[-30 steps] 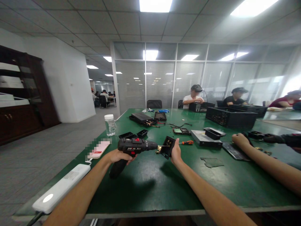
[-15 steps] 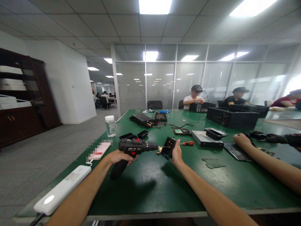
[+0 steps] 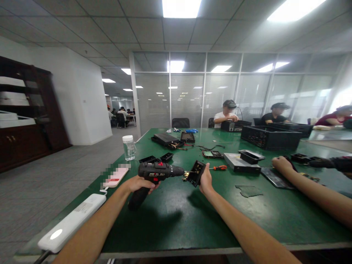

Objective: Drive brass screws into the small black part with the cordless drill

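My left hand [image 3: 141, 183] is wrapped round the grip of a black cordless drill [image 3: 156, 171], which points to the right. The drill's thin bit reaches into the open side of a small black plastic box [image 3: 196, 173]. That box is gripped at its right edge by my right hand [image 3: 206, 179], tilted above the table. Brass-coloured parts show inside it, though their details are too small to tell. Small brass pieces [image 3: 186, 176] lie on the table behind the drill's tip. An orange-handled screwdriver [image 3: 220, 168] rests just beyond my right hand.
Left on the green table [image 3: 209, 227] are a white power strip [image 3: 73, 222], a pink phone [image 3: 117, 176] and a clear bottle [image 3: 129, 148]. Black boxes [image 3: 167, 157] and a grey metal case [image 3: 239, 163] lie further back. At right, a co-worker's arm [image 3: 310, 187] extends over the table.
Almost nothing differs. The drill and the black box keep their places against each other, and the whole view has shifted very slightly.
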The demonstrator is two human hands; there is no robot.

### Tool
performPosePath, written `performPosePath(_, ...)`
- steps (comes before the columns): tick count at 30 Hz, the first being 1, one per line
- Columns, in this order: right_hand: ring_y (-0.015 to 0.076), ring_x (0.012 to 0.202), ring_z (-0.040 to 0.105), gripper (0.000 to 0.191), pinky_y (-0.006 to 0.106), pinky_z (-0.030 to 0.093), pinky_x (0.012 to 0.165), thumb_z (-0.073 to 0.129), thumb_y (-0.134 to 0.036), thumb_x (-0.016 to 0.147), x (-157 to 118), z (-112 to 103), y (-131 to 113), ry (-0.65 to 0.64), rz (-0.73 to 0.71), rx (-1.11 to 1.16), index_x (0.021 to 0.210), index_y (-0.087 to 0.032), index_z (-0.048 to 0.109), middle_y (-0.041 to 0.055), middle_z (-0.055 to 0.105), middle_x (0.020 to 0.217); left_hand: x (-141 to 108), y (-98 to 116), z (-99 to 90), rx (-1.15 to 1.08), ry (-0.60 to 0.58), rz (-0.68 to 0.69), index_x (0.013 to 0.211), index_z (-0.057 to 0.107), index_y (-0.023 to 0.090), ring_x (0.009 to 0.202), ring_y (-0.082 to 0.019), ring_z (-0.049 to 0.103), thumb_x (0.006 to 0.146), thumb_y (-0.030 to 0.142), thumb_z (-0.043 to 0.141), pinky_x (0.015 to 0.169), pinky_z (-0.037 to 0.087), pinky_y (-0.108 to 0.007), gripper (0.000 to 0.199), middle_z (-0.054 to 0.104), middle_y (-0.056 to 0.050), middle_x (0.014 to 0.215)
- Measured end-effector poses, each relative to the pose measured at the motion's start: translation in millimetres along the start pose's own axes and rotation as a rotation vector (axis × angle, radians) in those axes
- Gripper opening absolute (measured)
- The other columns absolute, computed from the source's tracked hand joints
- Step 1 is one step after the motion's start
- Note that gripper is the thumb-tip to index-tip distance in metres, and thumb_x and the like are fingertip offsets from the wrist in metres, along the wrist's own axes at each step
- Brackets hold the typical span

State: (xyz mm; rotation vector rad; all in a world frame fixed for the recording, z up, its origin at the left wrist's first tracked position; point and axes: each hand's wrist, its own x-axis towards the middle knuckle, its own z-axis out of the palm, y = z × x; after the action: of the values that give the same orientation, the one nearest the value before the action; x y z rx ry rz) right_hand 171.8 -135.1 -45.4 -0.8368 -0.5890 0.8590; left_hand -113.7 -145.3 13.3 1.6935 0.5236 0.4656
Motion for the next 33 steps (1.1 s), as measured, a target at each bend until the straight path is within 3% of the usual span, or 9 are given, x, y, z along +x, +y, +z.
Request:
performPosePath(7, 0.0134, 0.062, 0.053, 0.048, 0.025, 0.043, 0.058, 0.039, -0.061, 0.063, 1.2, -0.8, 1.3, 0.017, 0.066, 0.022, 0.079, -0.019, 0.054, -0.0023, 0.056, 0.068, 0.0, 5.3, 4.3, 0.017, -0.021, 0.034, 0.089, 0.053, 0.008, 0.056, -0.011, 0.048, 0.064, 0.02, 0.055, 0.053, 0.039, -0.024, 0.027, 0.053, -0.006, 0.076)
performPosePath(18, 0.0122, 0.067, 0.053, 0.046, 0.023, 0.041, 0.061, 0.037, -0.059, 0.066, 3.3, -1.8, 2.2, -0.015, -0.082, -0.099, 0.082, -0.02, 0.055, -0.0019, 0.057, 0.073, 0.9, -2.6, -0.9, -0.002, 0.022, -0.005, 0.091, 0.053, 0.008, 0.055, -0.011, 0.048, 0.064, 0.021, 0.055, 0.054, 0.039, -0.025, 0.03, 0.053, -0.006, 0.077)
performPosePath(29, 0.0131, 0.055, 0.051, 0.047, 0.024, 0.042, 0.051, 0.039, -0.061, 0.063, 0.7, -1.9, 1.0, -0.12, 0.067, -0.029, 0.074, -0.018, 0.053, -0.0014, 0.054, 0.061, 0.6, -2.8, -1.2, -0.019, 0.043, -0.011, 0.09, 0.053, 0.008, 0.057, -0.012, 0.049, 0.063, 0.021, 0.055, 0.054, 0.039, -0.026, 0.031, 0.054, -0.007, 0.077)
performPosePath(33, 0.013, 0.056, 0.052, 0.05, 0.024, 0.042, 0.053, 0.036, -0.063, 0.063, 3.6, -3.8, 5.4, -0.099, 0.086, -0.049, 0.074, -0.018, 0.054, -0.0003, 0.056, 0.063, 1.1, -1.7, -1.0, -0.021, 0.018, 0.004, 0.09, 0.053, 0.007, 0.057, -0.012, 0.049, 0.062, 0.021, 0.055, 0.053, 0.039, -0.026, 0.031, 0.053, -0.007, 0.077)
